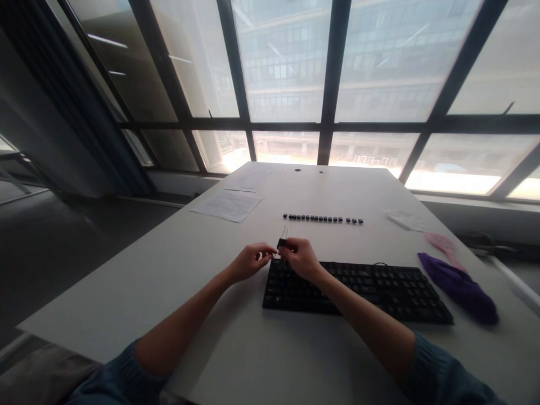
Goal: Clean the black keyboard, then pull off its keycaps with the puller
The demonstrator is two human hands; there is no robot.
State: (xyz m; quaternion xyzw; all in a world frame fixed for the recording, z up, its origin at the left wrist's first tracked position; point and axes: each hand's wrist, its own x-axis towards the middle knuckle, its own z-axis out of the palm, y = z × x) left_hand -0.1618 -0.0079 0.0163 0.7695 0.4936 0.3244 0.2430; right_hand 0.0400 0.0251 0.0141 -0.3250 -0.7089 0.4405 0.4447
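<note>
A black binder clip (282, 242) with its wire handles pointing up is pinched in the fingers of my right hand (300, 257), above the top left corner of the black keyboard (379, 289). My left hand (252, 261) is just left of that corner, its fingers curled and thumb and fingertips close together near the clip. Anything between those fingertips is too small to make out. Beyond the keyboard, small black keycaps (320, 217) lie in a row on the white table (211, 253). My right hand and forearm hide part of the keyboard.
Printed paper sheets (228, 205) lie at the left. On the right are a purple cloth item (459, 289), a pink item (442, 246) and a clear plastic bag (405, 220). Tall windows (287, 62) stand behind the table, with a dark curtain (84, 95) at left.
</note>
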